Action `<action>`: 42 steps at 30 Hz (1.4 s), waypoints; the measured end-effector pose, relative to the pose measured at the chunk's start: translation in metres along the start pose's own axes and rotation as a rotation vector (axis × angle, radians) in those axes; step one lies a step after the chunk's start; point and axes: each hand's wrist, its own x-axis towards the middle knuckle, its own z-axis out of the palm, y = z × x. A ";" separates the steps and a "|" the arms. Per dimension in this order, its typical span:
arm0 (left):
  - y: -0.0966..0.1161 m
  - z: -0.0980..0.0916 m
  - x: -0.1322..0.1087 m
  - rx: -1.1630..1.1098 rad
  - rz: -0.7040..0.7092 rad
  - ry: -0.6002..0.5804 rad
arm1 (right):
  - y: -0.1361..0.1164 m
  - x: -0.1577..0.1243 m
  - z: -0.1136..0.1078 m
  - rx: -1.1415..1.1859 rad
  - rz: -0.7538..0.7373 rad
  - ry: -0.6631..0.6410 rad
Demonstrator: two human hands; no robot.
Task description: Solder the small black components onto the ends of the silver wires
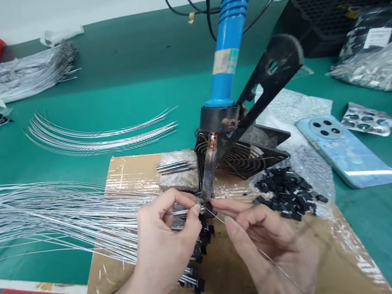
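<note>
My left hand pinches a thin wire end between thumb and forefinger, right at the tip of the soldering iron. Whatever small part sits at that end is too small to make out. Between the fingers of my right hand runs a thin strand of solder wire, its upper end close to the iron's tip. Under and left of my left hand spreads a bundle of grey wires. Several black connectors on wire ends lie below my left wrist's inner side, on the cardboard.
A black metal stand holds the iron over a small fan. Beside it are a dirty pad and a heap of black connectors. A phone lies right; curved wires and a tied wire bundle lie left.
</note>
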 end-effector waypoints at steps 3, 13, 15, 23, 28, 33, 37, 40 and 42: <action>0.000 0.000 0.001 0.012 0.009 0.004 | 0.000 -0.001 0.000 -0.004 0.015 0.016; 0.001 0.001 -0.001 -0.004 0.010 0.018 | -0.003 -0.002 0.002 0.030 0.033 0.031; 0.001 0.001 -0.001 -0.002 0.007 0.017 | -0.003 -0.002 0.001 0.034 0.060 0.026; 0.002 0.001 0.001 0.009 -0.026 0.010 | 0.001 -0.004 -0.001 -0.014 0.071 -0.025; 0.002 0.003 0.001 0.003 -0.022 0.012 | 0.000 -0.004 0.001 -0.016 0.057 0.006; 0.002 0.002 -0.001 0.012 0.004 0.018 | -0.004 -0.004 0.004 -0.024 0.059 0.032; 0.000 0.001 -0.002 0.024 0.005 0.017 | -0.003 -0.004 0.004 -0.030 0.042 0.029; -0.001 0.000 -0.003 0.028 0.001 0.015 | -0.002 -0.004 0.004 -0.013 0.036 0.027; -0.002 0.001 -0.003 0.020 -0.003 0.012 | -0.002 -0.005 0.003 -0.006 0.037 0.024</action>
